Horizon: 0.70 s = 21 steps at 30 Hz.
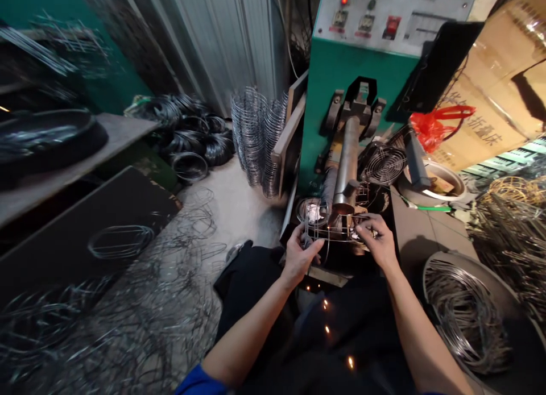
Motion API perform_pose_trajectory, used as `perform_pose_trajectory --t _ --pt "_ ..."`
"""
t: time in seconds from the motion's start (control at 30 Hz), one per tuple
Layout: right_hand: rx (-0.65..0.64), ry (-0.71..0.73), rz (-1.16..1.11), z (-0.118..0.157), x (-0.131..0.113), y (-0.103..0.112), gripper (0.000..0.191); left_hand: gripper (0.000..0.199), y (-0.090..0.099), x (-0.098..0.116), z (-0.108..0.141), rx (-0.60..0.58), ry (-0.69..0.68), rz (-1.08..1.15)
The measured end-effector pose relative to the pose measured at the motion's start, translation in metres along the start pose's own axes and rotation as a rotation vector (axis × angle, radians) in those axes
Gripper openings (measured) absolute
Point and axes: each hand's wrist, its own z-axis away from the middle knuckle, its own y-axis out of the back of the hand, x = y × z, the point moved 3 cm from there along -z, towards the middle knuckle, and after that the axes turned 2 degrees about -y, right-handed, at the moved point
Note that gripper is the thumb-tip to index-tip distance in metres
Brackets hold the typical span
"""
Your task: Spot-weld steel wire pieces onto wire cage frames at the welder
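Note:
Between my two hands is a thin wire frame (pixel 336 237), held at the lower end of the green welding machine (pixel 318 122). My left hand (pixel 299 252) pinches its left side, thumb pointing inward. On the right side, my right hand (pixel 376 238) grips the frame with thumb and fingers closed. Just above the frame is the machine's thick metal cylinder (pixel 348 162). A small glow shows at the wire under the cylinder, and sparks (pixel 327 329) fly down in front of my dark clothes. Fine parts of the frame are hard to make out.
Tall stacks of wire rings (pixel 251 136) stand left of the machine. Loose wire pieces (pixel 162 315) cover the floor at left. At right are a tub of bent wires (pixel 464 310), a white bowl (pixel 456 182) and a large cardboard box (pixel 503 82). A dark board (pixel 77 230) leans at left.

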Motion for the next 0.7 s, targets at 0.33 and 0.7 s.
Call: perform_pose_trajectory --t 0.33,0.7 --pt "-0.245 -0.587 -0.128 0.122 0.056 0.025 0.062 0.035 0.081 -0.029 0.159 -0.318 0.469 -0.175" --pt "-0.476 -0.253 0.083 0.102 0.010 -0.029 0.041 0.031 0.039 -0.019 0.033 -0.347 -0.430 -1.044"
